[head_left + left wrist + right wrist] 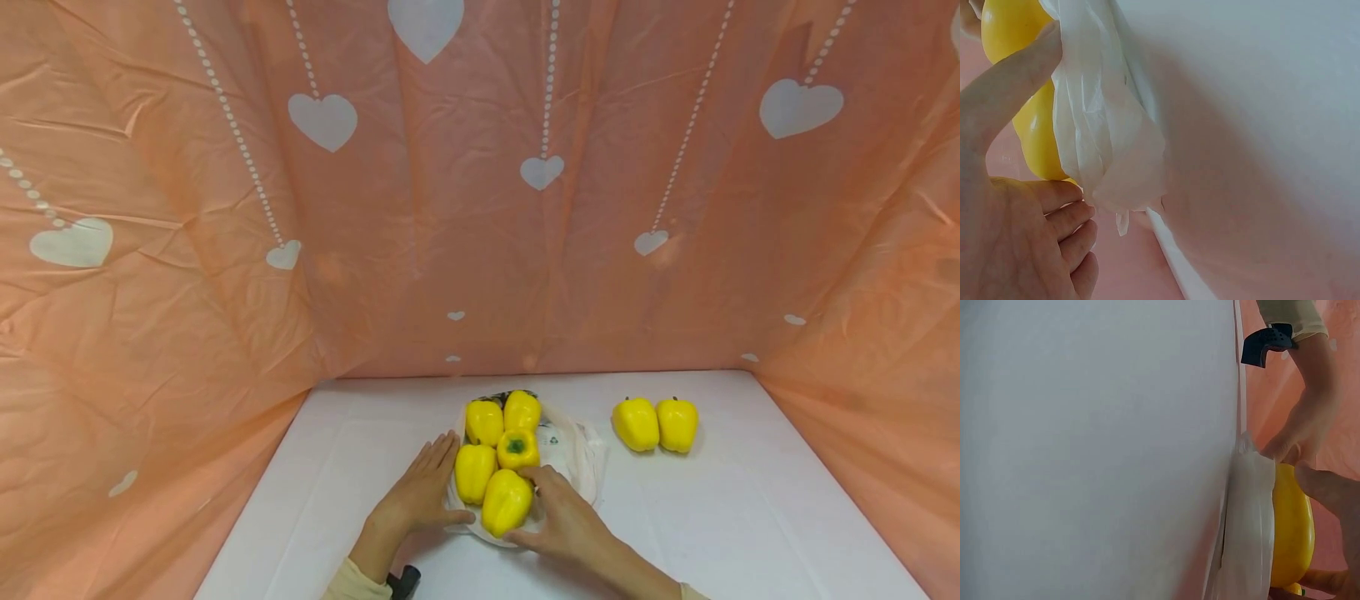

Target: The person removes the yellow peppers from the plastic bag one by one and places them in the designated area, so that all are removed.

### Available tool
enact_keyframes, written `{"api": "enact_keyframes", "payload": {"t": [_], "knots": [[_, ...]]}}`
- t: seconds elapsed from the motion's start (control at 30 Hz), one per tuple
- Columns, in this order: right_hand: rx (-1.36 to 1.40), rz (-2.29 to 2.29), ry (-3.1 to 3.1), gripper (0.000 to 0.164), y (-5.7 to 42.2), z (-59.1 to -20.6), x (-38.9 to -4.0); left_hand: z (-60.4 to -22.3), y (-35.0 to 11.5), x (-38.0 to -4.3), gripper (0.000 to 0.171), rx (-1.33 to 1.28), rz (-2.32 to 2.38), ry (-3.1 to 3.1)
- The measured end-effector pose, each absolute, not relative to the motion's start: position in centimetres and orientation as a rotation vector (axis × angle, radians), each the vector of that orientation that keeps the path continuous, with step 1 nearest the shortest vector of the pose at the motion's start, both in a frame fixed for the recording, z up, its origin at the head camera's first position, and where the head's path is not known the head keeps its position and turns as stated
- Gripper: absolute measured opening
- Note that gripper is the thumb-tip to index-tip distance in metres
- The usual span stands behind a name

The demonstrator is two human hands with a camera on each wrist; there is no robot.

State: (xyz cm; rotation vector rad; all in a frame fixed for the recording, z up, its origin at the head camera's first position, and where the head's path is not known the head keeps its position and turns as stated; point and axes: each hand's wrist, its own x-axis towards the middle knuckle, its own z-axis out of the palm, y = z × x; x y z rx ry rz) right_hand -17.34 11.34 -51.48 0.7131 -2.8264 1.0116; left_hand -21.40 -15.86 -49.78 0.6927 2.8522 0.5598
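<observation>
Several yellow bell peppers lie together on a white plastic bag (590,458), which is spread on the table with its edges bunched up. My right hand (567,518) grips the nearest bell pepper (506,502) between thumb and fingers; in the right wrist view this yellow pepper (1291,528) stands above the bag's rim. My left hand (422,493) lies along the bag's left side, its fingers straight and thumb spread. The left wrist view has that thumb against the upper edge of the crumpled bag (1100,125). One pepper (518,448) turns its green stem end upward.
Two more yellow bell peppers (637,425) sit side by side at the table's back right. White cloth covers the table (720,525). Orange sheeting with white hearts (480,275) hangs behind and on both sides. A black object (405,581) shows by the left sleeve.
</observation>
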Motion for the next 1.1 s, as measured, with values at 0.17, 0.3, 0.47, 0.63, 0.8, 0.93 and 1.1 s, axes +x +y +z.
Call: {"api": "enact_keyframes", "payload": {"t": [0.17, 0.3, 0.47, 0.63, 0.8, 0.93, 1.1], "knots": [[0.674, 0.948, -2.864, 0.090, 10.94, -51.51, -17.38, -49.77, -15.87, -21.37, 0.121, 0.697, 0.557, 2.855], [0.672, 0.895, -2.849, 0.091, 10.71, -51.60, -17.38, -49.90, -15.90, -21.38, 0.122, 0.703, 0.556, 2.855], [0.662, 0.893, -2.859, 0.092, 10.48, -51.76, -17.33, -50.13, -15.97, -21.42, 0.122, 0.713, 0.547, 2.860], [0.641, 0.896, -2.883, 0.092, 10.41, -51.74, -17.25, -50.31, -16.00, -21.43, 0.122, 0.709, 0.529, 2.869], [0.623, 0.903, -2.882, 0.095, 10.40, -51.55, -17.05, -49.93, -15.87, -21.34, 0.122, 0.696, 0.541, 2.864], [0.616, 0.921, -2.872, 0.097, 10.46, -51.48, -16.84, -49.68, -15.79, -21.26, 0.122, 0.681, 0.551, 2.857], [0.622, 0.931, -2.866, 0.097, 10.73, -51.64, -16.72, -49.68, -15.74, -21.21, 0.121, 0.674, 0.541, 2.854]]}}
